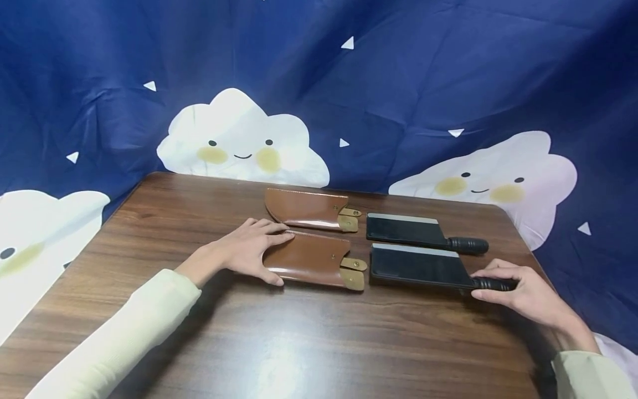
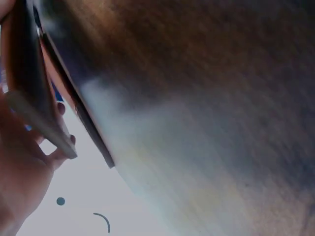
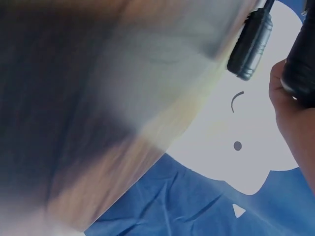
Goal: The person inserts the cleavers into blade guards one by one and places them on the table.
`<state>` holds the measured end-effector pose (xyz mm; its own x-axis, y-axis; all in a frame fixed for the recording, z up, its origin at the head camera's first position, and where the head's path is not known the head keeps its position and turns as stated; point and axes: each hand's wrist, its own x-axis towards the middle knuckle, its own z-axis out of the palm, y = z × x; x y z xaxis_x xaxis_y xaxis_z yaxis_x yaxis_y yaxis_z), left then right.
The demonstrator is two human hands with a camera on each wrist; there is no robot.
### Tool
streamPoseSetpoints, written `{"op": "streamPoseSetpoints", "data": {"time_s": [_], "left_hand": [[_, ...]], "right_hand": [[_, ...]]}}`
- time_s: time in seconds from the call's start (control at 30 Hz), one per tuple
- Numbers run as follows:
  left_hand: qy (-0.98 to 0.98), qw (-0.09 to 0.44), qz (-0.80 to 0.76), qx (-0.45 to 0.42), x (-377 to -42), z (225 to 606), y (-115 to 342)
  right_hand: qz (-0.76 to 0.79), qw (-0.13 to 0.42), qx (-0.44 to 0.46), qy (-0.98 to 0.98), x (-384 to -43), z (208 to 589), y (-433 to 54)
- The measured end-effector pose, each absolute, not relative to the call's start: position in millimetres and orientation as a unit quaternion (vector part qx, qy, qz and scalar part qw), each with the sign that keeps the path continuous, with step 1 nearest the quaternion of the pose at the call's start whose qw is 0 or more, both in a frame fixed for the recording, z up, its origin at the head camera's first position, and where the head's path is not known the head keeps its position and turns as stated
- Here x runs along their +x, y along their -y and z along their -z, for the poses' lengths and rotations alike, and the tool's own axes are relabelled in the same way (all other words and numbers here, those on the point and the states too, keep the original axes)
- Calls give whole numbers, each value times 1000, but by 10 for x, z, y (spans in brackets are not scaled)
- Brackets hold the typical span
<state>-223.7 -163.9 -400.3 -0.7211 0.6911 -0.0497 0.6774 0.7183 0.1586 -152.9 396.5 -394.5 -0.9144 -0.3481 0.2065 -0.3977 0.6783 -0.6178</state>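
My left hand (image 1: pixel 247 247) lies across the left end of the nearer brown leather knife sheath (image 1: pixel 311 259), thumb at its near edge and fingers at its far edge. A tan strap with a snap sticks out at the sheath's right end. My right hand (image 1: pixel 525 293) holds the black handle of the nearer cleaver (image 1: pixel 418 267) between thumb and fingers. Its black blade, with a silver edge on the far side, points toward the sheath's mouth. In the right wrist view, that ridged handle (image 3: pixel 300 73) shows against the hand (image 3: pixel 288 110).
Behind lie a second brown sheath (image 1: pixel 305 209) and a second cleaver (image 1: pixel 402 230), blade toward that sheath. All rest on a wood-grain table (image 1: pixel 379 343). A blue curtain (image 1: pixel 389 72) with smiling clouds hangs past its back edge.
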Motion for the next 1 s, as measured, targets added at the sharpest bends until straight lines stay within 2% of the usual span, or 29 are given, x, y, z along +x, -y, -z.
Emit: {"op": "streamPoseSetpoints", "data": {"time_s": [0.2,0.57,1.0], "left_hand": [[-923,7,-97,372,-2254,3940,1687],[-920,-24,-130,369,-2256,3895,1733],[-913,-47,-153,376,-2244,3860,1721]], "right_hand": [[-365,54,185,911,-1538,3869,-3869],[-365,114,203,901,-1589,3730,-3679],[-367,119,225,895,-1591,3711,-3551]]}}
